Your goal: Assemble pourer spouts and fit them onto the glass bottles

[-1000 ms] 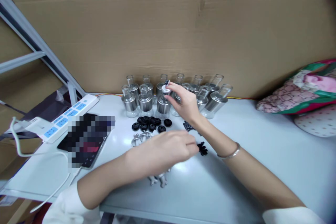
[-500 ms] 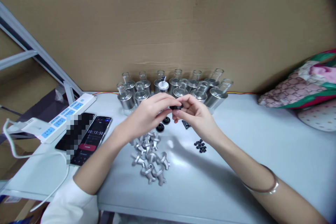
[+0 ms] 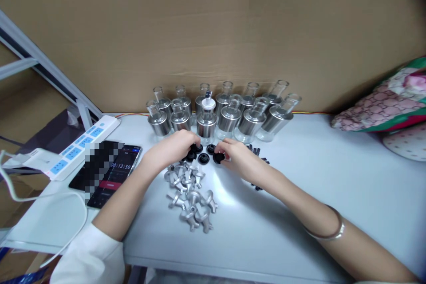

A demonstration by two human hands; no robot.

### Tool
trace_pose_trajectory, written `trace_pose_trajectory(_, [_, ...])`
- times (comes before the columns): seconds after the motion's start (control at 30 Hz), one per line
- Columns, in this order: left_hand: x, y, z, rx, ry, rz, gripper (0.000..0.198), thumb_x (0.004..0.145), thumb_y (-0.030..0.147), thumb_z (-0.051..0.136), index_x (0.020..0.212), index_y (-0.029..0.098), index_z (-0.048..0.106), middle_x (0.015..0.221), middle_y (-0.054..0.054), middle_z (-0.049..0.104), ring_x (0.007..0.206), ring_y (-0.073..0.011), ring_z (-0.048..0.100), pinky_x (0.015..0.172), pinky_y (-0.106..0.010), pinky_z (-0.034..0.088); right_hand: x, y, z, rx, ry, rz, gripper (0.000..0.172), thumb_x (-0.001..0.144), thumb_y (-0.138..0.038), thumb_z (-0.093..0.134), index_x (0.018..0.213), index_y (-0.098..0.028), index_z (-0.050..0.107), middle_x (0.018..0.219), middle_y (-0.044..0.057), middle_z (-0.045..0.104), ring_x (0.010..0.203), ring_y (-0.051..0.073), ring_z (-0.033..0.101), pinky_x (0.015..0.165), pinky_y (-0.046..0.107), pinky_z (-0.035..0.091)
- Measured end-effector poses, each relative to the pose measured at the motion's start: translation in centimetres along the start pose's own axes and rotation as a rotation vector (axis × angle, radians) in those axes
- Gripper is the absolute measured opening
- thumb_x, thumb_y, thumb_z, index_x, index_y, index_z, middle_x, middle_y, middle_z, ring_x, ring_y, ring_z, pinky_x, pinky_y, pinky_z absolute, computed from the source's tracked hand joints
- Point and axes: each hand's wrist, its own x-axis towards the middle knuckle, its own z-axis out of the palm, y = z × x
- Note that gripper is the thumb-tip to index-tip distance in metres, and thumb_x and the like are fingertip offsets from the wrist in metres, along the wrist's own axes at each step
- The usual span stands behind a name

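Both hands rest low on the white table (image 3: pixel 299 195), at a small group of black round rubber caps (image 3: pixel 203 158). My left hand (image 3: pixel 173 147) is curled, its fingertips pinching one of the black caps at the group's left side. My right hand (image 3: pixel 238 157) is closed too, gripping a black cap at the group's right end. Just behind stand two rows of glass bottles with silver metal collars (image 3: pixel 229 117); one bottle carries a white pump top (image 3: pixel 208 103). A heap of silver metal spout pieces (image 3: pixel 191 197) lies in front of my left hand.
A phone showing a timer (image 3: pixel 115 175) and a white power strip (image 3: pixel 78 144) lie at the left, with a white cable running off the edge. Small black pieces (image 3: pixel 256 151) sit behind my right wrist. A patterned bag (image 3: pixel 382 106) lies at the right. Cardboard walls the back.
Both hands have dropped from a joined position above the table down onto the black caps. Earlier my right hand was at the white pump top on a bottle, which now stands alone.
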Motion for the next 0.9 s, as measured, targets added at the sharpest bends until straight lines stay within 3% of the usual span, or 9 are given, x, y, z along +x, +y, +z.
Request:
trace_pose_trajectory(0.13, [0.2, 0.0, 0.8, 0.093, -0.042, 0.003, 0.031, 0.074, -0.004, 0.047, 0.090, 0.016, 0.066, 0.095, -0.008, 0.067, 0.090, -0.0215, 0.064, 0.078, -0.029, 0.047, 0.2, -0.1, 0.5, 0.007, 0.004, -0.036, 0.030, 0.061, 0.005, 0.049, 0.077, -0.020, 0.054, 0.075, 0.001, 0.054, 0.058, 0.014, 0.053, 0.056, 0.027, 0.043])
trace_pose_trajectory(0.33, [0.2, 0.3, 0.2, 0.161, -0.051, -0.016, 0.022, 0.075, 0.001, 0.048, 0.083, 0.014, 0.065, 0.093, -0.009, 0.061, 0.087, -0.0214, 0.061, 0.075, -0.028, 0.047, 0.1, 0.4, 1.1, 0.018, 0.031, -0.037, 0.030, 0.062, 0.004, 0.049, 0.078, -0.021, 0.053, 0.075, 0.001, 0.057, 0.059, 0.016, 0.055, 0.055, 0.028, 0.044])
trace_pose_trajectory(0.53, [0.1, 0.0, -0.6, 0.096, -0.064, 0.025, 0.026, 0.075, -0.001, 0.051, 0.092, 0.015, 0.061, 0.097, -0.005, 0.061, 0.089, -0.0187, 0.061, 0.079, -0.027, 0.046, 0.0, 1.6, 1.7, 0.025, 0.072, 0.033, 0.044, 0.065, -0.002, 0.057, 0.105, -0.018, 0.053, 0.086, 0.006, 0.060, 0.062, 0.019, 0.059, 0.056, 0.030, 0.047])
trace_pose_trajectory(0.7, [0.2, -0.2, -0.2, 0.071, -0.082, 0.042, 0.026, 0.073, -0.003, 0.050, 0.089, 0.015, 0.061, 0.092, -0.005, 0.063, 0.088, -0.0186, 0.061, 0.079, -0.027, 0.046, 0.4, 1.6, 2.1, 0.015, 0.036, 0.008, 0.027, 0.067, -0.003, 0.058, 0.089, -0.019, 0.062, 0.076, 0.003, 0.057, 0.060, 0.017, 0.058, 0.057, 0.030, 0.048])
trace_pose_trajectory(0.9, [0.0, -0.3, -0.2, 0.074, -0.092, 0.036, 0.033, 0.071, -0.003, 0.050, 0.095, 0.016, 0.061, 0.095, -0.004, 0.063, 0.090, -0.0188, 0.060, 0.079, -0.027, 0.046, 0.5, 0.8, 1.4, -0.002, -0.021, 0.039, 0.026, 0.066, -0.001, 0.059, 0.087, -0.016, 0.066, 0.075, 0.004, 0.057, 0.061, 0.017, 0.058, 0.060, 0.031, 0.050])
